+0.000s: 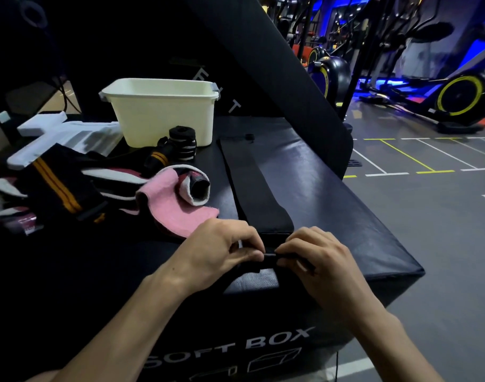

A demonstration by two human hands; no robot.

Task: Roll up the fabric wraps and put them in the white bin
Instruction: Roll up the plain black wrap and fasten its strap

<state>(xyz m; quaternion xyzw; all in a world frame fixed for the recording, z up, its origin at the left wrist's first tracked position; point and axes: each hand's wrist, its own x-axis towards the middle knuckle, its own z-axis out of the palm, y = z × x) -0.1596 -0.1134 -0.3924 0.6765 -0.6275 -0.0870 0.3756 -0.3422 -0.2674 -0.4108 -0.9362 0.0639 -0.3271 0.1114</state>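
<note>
A long black fabric wrap [252, 183] lies stretched flat along the top of the black soft box [332, 205], running from near the white bin [164, 111] toward me. My left hand [222, 249] and my right hand [315, 255] both pinch its near end at the box's front edge, fingers curled over the folded tip. Left of it lies a pile of loose wraps: a pink one [178, 208], a black one with orange stripes [59, 188], and a rolled black-and-white one [182, 143] standing in front of the bin.
White foam pieces [62, 136] sit at the back left. A black padded panel [277, 64] leans behind the box. Gym floor with painted lines and exercise bikes [456, 97] fills the right side.
</note>
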